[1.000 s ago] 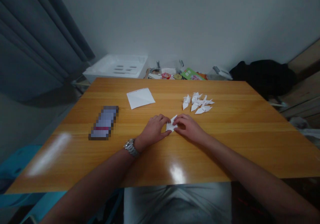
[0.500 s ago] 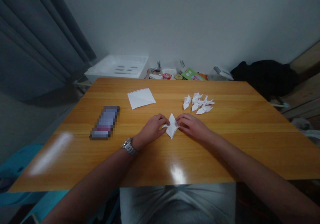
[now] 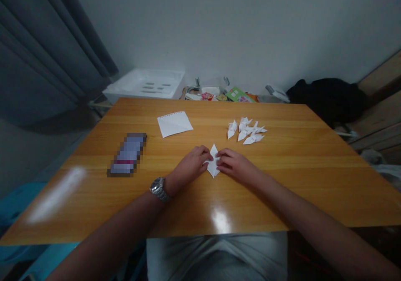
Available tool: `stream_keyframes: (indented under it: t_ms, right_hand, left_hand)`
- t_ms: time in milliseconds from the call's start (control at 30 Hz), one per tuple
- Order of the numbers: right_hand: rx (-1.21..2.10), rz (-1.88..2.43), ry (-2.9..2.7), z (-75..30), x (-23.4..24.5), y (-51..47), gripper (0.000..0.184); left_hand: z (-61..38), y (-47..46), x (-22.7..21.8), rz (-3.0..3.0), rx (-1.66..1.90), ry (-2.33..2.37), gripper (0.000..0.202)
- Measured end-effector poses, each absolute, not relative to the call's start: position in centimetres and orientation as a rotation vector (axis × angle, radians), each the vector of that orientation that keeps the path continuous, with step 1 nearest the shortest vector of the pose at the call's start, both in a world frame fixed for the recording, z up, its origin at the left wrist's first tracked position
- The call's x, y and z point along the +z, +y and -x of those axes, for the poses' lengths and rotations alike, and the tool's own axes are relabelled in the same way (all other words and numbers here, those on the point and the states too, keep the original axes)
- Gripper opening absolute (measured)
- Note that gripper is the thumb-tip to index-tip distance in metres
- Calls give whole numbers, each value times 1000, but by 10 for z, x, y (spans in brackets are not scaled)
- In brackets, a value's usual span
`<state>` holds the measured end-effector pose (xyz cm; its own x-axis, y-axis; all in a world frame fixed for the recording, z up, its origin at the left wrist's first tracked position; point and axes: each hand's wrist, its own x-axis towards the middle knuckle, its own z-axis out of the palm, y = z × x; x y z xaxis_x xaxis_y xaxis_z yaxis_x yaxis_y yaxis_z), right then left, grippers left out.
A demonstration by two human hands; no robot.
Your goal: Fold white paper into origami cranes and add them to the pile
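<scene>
A small diamond-shaped piece of folded white paper (image 3: pixel 213 170) lies flat on the wooden table (image 3: pixel 188 210) in front of me. My left hand (image 3: pixel 196 163) grips its left corner between curled fingers and thumb, a metal watch on that wrist. From the other side, my right hand (image 3: pixel 234 164) has its fingers closed on the right edge and covers that corner. Beyond my right hand lies a cluster of several folded paper cranes (image 3: pixel 249 131). A flat white sheet (image 3: pixel 175 123) with a perforated top edge rests farther back on the left.
A phone (image 3: pixel 128 153), its screen blurred out, lies at the left of the table. Behind the table's far edge are a white foam box (image 3: pixel 147 82), a green packet (image 3: pixel 239 95) and a dark heap (image 3: pixel 326 99). A blue chair (image 3: pixel 21 201) stands at lower left.
My right hand has moved inward over the right corner of the folded paper, so less of it shows. The whole view has shifted slightly.
</scene>
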<state>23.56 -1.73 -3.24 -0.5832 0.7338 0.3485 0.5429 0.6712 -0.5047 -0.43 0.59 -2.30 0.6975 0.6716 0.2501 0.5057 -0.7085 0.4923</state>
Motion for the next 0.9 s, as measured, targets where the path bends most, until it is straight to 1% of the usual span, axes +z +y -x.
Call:
stream_keyframes:
  t_ms: [133,333,467,667,900]
  right_hand:
    - [579,998,-2302,-232,-30,-17,7]
    - [591,929,-2310,-235,-31,-16,10]
    - [631,916,-2299,-239,-34,-12,10]
    - [676,923,-2266,-239,-32,-12,10]
    - [684,936,-2245,-238,-31,-14,11]
  left_hand:
    - [3,5,-21,-2456,540,850,19]
    - [7,6,-24,-2382,576,881,18]
    - [11,7,-24,-2310,588,829,14]
    - [14,6,-16,-2305,545,773,21]
    - [14,6,-12,-2307,541,734,14]
